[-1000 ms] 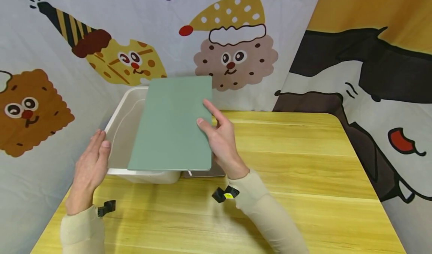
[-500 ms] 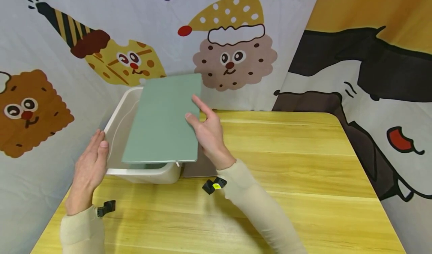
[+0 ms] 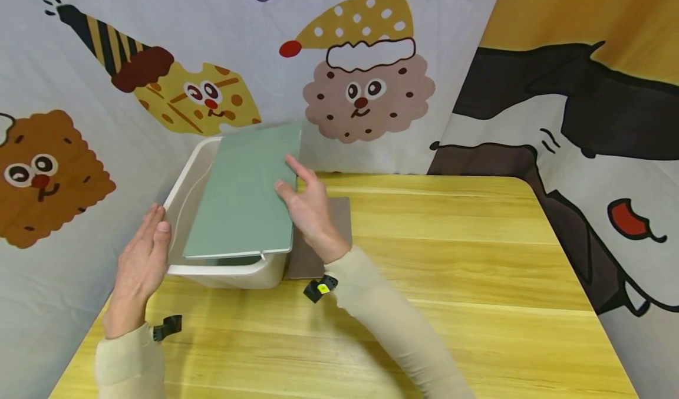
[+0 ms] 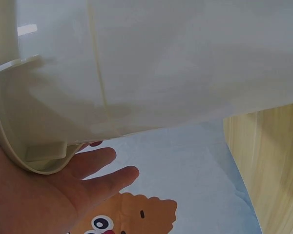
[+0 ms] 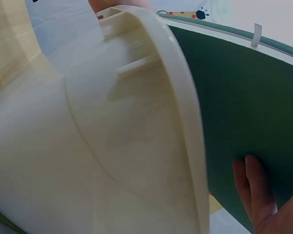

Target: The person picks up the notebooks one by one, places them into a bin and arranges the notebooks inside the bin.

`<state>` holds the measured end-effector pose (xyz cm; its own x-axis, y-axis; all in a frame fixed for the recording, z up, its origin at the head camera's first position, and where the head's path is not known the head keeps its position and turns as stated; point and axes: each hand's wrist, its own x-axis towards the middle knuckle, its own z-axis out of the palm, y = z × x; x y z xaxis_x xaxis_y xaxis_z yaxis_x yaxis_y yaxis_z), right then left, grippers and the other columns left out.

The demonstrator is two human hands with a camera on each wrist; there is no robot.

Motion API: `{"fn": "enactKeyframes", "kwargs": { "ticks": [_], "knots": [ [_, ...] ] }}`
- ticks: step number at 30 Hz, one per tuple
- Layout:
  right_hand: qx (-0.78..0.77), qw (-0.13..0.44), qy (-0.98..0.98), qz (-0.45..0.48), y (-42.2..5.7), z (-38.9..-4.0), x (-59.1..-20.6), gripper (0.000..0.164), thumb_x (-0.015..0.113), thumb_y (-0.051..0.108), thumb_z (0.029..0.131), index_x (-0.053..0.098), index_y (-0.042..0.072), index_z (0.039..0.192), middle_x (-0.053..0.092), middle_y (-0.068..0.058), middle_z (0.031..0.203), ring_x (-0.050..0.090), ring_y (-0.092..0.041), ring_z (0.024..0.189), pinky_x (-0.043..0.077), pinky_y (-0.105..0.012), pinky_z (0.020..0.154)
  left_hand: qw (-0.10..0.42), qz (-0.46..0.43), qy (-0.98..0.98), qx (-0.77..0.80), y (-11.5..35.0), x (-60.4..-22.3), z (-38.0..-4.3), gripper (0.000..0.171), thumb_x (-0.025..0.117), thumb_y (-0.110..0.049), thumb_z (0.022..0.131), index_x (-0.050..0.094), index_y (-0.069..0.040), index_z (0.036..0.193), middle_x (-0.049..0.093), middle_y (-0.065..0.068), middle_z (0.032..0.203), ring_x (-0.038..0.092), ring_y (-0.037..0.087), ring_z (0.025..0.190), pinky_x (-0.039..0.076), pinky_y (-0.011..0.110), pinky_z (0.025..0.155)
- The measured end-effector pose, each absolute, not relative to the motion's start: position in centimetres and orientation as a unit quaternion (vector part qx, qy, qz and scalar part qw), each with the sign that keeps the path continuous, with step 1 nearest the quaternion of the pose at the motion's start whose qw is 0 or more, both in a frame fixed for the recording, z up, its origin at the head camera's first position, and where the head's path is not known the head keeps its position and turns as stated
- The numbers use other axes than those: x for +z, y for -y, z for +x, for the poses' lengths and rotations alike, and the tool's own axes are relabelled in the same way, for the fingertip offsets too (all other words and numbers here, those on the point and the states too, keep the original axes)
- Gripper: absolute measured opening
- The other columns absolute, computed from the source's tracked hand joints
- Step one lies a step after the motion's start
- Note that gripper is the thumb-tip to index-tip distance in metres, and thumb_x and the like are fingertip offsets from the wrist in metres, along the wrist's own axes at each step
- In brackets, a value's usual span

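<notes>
A pale green notebook (image 3: 244,193) with a ribbon marker is tilted over the white plastic bin (image 3: 233,278). My right hand (image 3: 310,207) grips its right edge, thumb on the upper cover. In the right wrist view, the fingers (image 5: 258,187) of that hand lie against the notebook's dark green underside (image 5: 234,107). My left hand (image 3: 140,257) rests along the bin's left rim, fingers straight. The left wrist view has this hand's palm at the rim corner (image 4: 44,165). Below the notebook, a darker green strip shows inside the bin; I cannot tell what it is.
A flat grey-brown item (image 3: 339,222) lies on the wooden table (image 3: 451,257) just right of the bin, partly behind my right hand. A cartoon-printed cloth (image 3: 212,10) hangs behind the table and on both sides.
My right hand has carried the notebook left, farther over the bin, and tilted it. More of the grey-brown item is uncovered. The left hand has stayed at the rim.
</notes>
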<state>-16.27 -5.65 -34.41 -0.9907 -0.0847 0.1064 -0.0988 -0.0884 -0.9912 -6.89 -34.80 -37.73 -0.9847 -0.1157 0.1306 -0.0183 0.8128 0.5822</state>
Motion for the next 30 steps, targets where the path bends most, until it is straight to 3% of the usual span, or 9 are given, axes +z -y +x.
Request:
{"fn": "enactKeyframes", "kwargs": {
  "ticks": [14, 24, 30],
  "knots": [
    [0.695, -0.003, 0.714, 0.084, 7.5, -16.6, -34.7, 0.06, 0.065, 0.004, 0.097, 0.05, 0.011, 0.154, 0.051, -0.013, 0.152, 0.044, -0.023, 0.145, 0.03, -0.031, 0.121, 0.074, 0.045, 0.949, -0.303, 34.9, -37.7, -6.7, 0.071, 0.011, -0.051, 0.112, 0.014, -0.003, 0.165, 0.007, 0.018, 0.172, 0.007, 0.049, 0.155, 0.006, 0.075, 0.117],
    [0.666, -0.029, 0.738, 0.104, 8.6, -16.5, -34.4, 0.061, 0.062, 0.006, 0.099, 0.044, 0.013, 0.158, 0.046, -0.011, 0.158, 0.041, -0.026, 0.147, 0.029, -0.034, 0.122, 0.072, 0.05, 0.951, -0.298, 34.8, -37.7, -6.9, 0.074, 0.011, -0.053, 0.112, 0.015, -0.002, 0.165, 0.008, 0.019, 0.172, 0.008, 0.049, 0.155, 0.007, 0.074, 0.117],
    [0.649, -0.03, 0.751, 0.12, 9.1, -16.6, -34.3, 0.06, 0.061, 0.005, 0.1, 0.043, 0.009, 0.158, 0.047, -0.017, 0.156, 0.043, -0.028, 0.145, 0.03, -0.032, 0.121, 0.069, 0.046, 0.95, -0.3, 34.8, -37.7, -7.0, 0.073, 0.011, -0.053, 0.112, 0.014, -0.002, 0.165, 0.007, 0.019, 0.172, 0.008, 0.049, 0.155, 0.007, 0.074, 0.117]
  ]
}}
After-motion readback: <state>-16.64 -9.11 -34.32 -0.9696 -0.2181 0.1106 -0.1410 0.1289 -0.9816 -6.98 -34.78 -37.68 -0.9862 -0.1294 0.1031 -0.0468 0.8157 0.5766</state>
